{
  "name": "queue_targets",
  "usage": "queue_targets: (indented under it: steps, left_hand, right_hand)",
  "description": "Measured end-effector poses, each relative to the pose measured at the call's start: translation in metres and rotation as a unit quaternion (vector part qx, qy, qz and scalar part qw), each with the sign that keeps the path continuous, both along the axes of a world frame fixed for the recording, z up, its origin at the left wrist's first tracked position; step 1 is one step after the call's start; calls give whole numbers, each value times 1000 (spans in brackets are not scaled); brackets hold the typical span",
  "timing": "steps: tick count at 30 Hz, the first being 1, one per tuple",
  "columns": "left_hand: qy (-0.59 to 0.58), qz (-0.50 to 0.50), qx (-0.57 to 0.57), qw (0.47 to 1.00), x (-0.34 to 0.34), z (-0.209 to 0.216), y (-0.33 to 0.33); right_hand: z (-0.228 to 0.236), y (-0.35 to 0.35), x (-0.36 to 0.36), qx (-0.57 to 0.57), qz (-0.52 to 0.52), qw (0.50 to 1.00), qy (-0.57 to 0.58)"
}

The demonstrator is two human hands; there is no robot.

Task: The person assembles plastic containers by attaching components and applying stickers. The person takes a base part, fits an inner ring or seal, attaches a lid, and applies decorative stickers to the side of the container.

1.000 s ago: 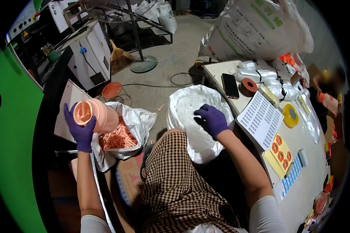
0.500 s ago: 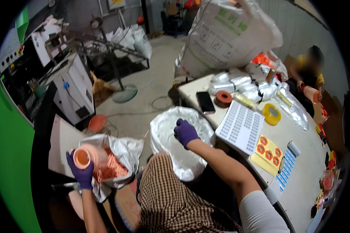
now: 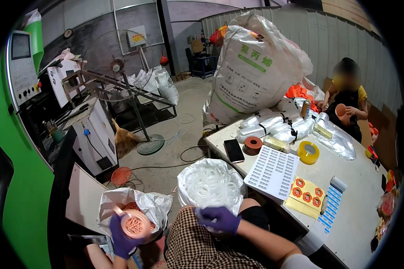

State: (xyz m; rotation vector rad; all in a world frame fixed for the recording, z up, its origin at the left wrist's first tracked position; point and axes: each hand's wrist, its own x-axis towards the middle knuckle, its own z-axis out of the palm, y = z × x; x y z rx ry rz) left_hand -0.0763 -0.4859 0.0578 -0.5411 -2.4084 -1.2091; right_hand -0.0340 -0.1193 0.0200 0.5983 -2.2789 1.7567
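Observation:
My left hand (image 3: 121, 237), in a purple glove, grips a pink plastic jar (image 3: 136, 224) over the sack at lower left. Its round mouth faces up toward me, and pink pieces show within the rim; I cannot tell whether they lie inside it or are seen through it. My right hand (image 3: 219, 219), also gloved in purple and smeared by motion, is closed above my lap. A pale translucent piece shows at its fingers, similar to the clear plastic rings (image 3: 208, 184) heaped in the white sack (image 3: 184, 184) just beyond.
The left sack (image 3: 159, 201) holds pink strips. On the table (image 3: 345, 179) at right lie a phone (image 3: 234, 150), label sheets (image 3: 274, 172), tape (image 3: 308, 152) and bagged rolls (image 3: 292, 130). A large sack (image 3: 251, 76) stands behind. A seated person (image 3: 348, 101) holds a pink container. A fan (image 3: 116, 66) stands far left.
My right hand has come out of the ring sack and back toward my lap. My left hand has moved right with the jar, its mouth turned toward me. The view has tilted up.

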Motion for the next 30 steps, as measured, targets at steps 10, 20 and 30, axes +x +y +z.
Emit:
queue_targets:
  steps: [10,20,30]
  left_hand:
    - [88,-136,-168,972,77,-39,78]
    - [1,-124,-59,990,82,-57,82]
    - [344,-242,-341,841,91,-15,100]
  right_hand:
    - [-2,-113,49,68,82,990,-96]
    - [-4,-90,58,32,84,995,33]
    - [-5,31,164,73,-102,969,213]
